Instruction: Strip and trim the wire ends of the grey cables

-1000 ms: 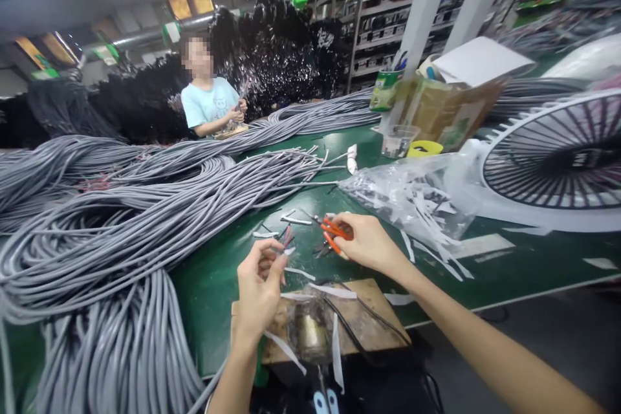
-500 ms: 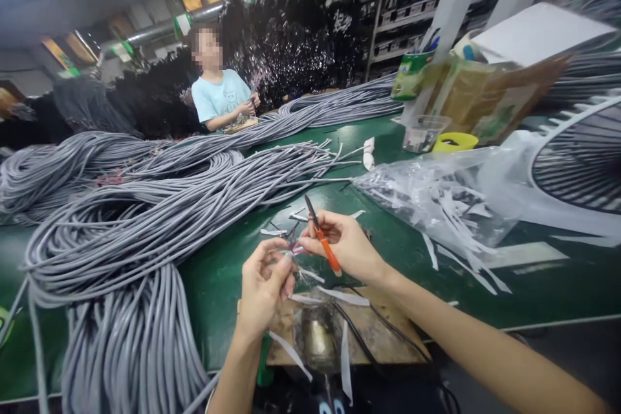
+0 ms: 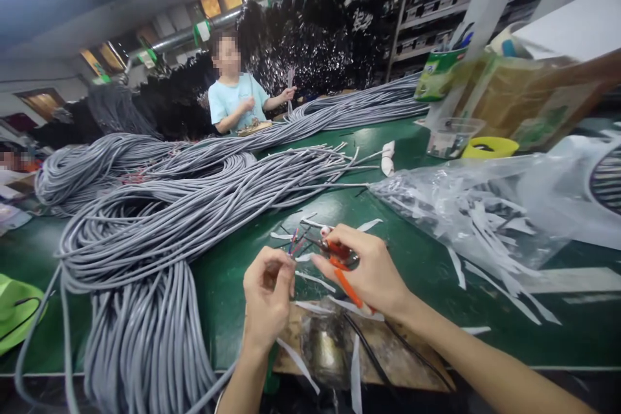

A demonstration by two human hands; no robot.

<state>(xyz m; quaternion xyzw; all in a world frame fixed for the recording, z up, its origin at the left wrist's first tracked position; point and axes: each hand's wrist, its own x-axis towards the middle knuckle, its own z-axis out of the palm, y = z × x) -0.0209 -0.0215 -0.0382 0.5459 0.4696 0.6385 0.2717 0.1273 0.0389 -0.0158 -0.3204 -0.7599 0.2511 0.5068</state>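
Note:
My left hand (image 3: 266, 296) is closed in a pinch around the end of a grey cable, whose thin coloured wires (image 3: 294, 239) fan out above my fingertips. My right hand (image 3: 369, 270) grips orange-handled cutters (image 3: 340, 260), their dark jaws pointing left toward those wires. Both hands hover over the green table (image 3: 422, 259), just above a worn wooden block (image 3: 378, 343) at the near edge.
Great bundles of grey cable (image 3: 160, 220) cover the table's left half and hang over the near edge. A clear plastic bag (image 3: 466, 200) of white strips lies at right, with a cardboard box (image 3: 524, 97) behind. A person in a light blue shirt (image 3: 236, 100) works across the table.
My right hand has turned the cutters from pointing up to pointing left at the wire ends. The camera shifted, and the person opposite has stretched one arm out.

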